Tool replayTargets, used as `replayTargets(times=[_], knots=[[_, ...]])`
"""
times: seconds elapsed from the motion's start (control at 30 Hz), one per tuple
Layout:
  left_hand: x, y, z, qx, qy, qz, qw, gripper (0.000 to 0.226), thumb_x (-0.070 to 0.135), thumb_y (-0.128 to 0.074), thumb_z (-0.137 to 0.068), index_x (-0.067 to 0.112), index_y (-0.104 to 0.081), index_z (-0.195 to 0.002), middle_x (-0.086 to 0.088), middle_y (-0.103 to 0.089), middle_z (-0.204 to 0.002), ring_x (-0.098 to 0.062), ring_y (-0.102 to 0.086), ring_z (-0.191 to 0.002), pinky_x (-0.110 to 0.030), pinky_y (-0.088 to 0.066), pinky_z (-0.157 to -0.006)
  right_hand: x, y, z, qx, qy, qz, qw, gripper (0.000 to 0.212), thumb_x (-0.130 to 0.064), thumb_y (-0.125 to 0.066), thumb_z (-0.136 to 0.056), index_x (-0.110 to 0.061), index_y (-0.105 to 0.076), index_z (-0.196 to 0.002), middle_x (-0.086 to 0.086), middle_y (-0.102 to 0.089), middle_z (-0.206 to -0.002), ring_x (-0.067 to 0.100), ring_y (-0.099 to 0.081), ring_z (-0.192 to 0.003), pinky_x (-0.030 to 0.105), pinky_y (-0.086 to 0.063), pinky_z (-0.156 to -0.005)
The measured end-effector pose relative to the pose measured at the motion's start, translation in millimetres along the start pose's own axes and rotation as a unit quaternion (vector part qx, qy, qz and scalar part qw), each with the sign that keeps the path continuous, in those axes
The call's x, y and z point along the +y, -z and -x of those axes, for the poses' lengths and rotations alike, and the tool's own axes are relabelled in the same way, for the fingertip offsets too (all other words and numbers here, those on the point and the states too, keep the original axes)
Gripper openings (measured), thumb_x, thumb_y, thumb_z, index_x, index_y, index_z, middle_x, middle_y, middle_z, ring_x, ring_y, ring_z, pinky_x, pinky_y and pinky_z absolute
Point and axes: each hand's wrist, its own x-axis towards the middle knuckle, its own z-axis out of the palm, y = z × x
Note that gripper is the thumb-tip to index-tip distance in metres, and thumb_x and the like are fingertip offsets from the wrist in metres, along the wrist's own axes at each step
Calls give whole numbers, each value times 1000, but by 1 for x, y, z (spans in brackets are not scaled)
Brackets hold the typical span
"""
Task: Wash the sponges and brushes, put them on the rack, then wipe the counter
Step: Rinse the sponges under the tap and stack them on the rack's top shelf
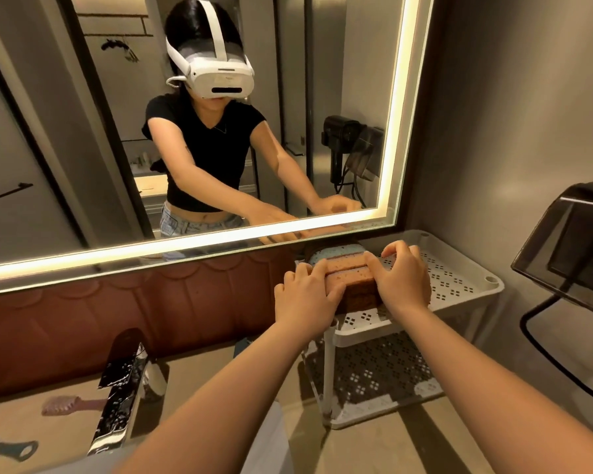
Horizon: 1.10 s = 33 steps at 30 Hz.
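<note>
Seen from the head camera, both arms reach forward to the top tray of a white perforated rack (493,285) standing at the right end of a beige surface (192,378), below a lit wall mirror (220,131). A row of orange sponges (350,271) stands on edge on that tray, brown scouring sides facing the viewer, with a blue sponge (336,253) just behind them against the wall.

The left hand (305,295) grips the left end of the orange sponges, fingers curled over the top and thumb against the front. The right hand (403,278) grips the right end, fingers curled over the top edge. The sponges sit squeezed between the two hands, touching both.

At lower left, well apart from the hands, a pink brush (72,405) and a teal brush (11,448) lie flat on the surface beside a chrome faucet (120,388). The rack's lower tray (374,378) shows beneath the arms.
</note>
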Motion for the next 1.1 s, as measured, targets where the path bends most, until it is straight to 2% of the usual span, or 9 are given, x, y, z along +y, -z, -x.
replayTargets(times=[0.13,0.27,0.43,0.6,0.73,0.9,0.97,1.03,1.1], knots=[[-3,13,16,25,-24,57,998,51,44,-37,-96,22,-32,-141,-6,-42,-139,-28,-40,-124,-42,-35,-100,-20,6,18,-22,54,-52,997,22,-42,-54,-89,-20,-52,-88,1,-51,-93,18,-50,-89,29,-37,-68],[-17,47,44,8,-57,121,991,35,40,-45,-94,19,-59,-118,-3,-64,-114,-18,-59,-100,-43,-50,-88,-48,19,44,-100,90,-111,985,20,-40,-56,-89,-20,-58,-91,-1,-60,-90,15,-55,-85,29,-45,-67],[-49,85,94,16,-55,106,993,28,40,-46,-93,23,-64,-107,3,-68,-98,-13,-62,-90,-40,-52,-84,-80,29,84,-195,100,-155,963,17,-36,-58,-88,-20,-61,-91,1,-62,-84,15,-58,-79,34,-51,-71],[-96,106,146,-20,-8,110,994,28,40,-46,-94,23,-64,-107,4,-68,-95,-8,-62,-85,-33,-52,-84,-107,26,137,-289,126,-159,936,17,-33,-60,-88,-17,-64,-90,5,-66,-79,11,-59,-69,23,-48,-63],[-143,116,192,-50,31,104,993,29,40,-45,-94,22,-63,-108,7,-65,-95,-2,-59,-85,-25,-50,-81,-125,8,179,-375,150,-138,904,13,-32,-62,-86,-19,-66,-87,7,-68,-78,9,-58,-64,25,-50,-64],[-203,122,239,-67,99,118,986,21,40,-46,-93,28,-62,-99,12,-63,-90,-3,-60,-85,-27,-52,-81,-136,-28,220,-436,167,-108,878,11,-28,-62,-87,-17,-65,-86,4,-64,-76,8,-58,-64,23,-50,-61],[-226,123,257,-64,133,120,982,22,38,-46,-94,26,-62,-102,12,-62,-91,-4,-60,-84,-26,-51,-79,-140,-48,235,-450,175,-84,872,8,-27,-63,-86,-19,-64,-82,2,-63,-74,7,-57,-62,22,-49,-60],[-249,122,273,-69,166,120,976,20,37,-45,-94,26,-60,-103,11,-61,-91,-4,-59,-83,-24,-48,-75,-144,-70,248,-479,175,-65,857,9,-24,-63,-87,-22,-62,-78,4,-63,-74,8,-56,-62,27,-52,-64],[-267,117,281,-82,189,125,971,18,36,-45,-95,24,-59,-98,6,-64,-92,-10,-61,-84,-31,-52,-77,-143,-84,255,-499,159,-47,850,10,-24,-62,-87,-23,-61,-77,10,-63,-77,15,-57,-67,39,-55,-72]])
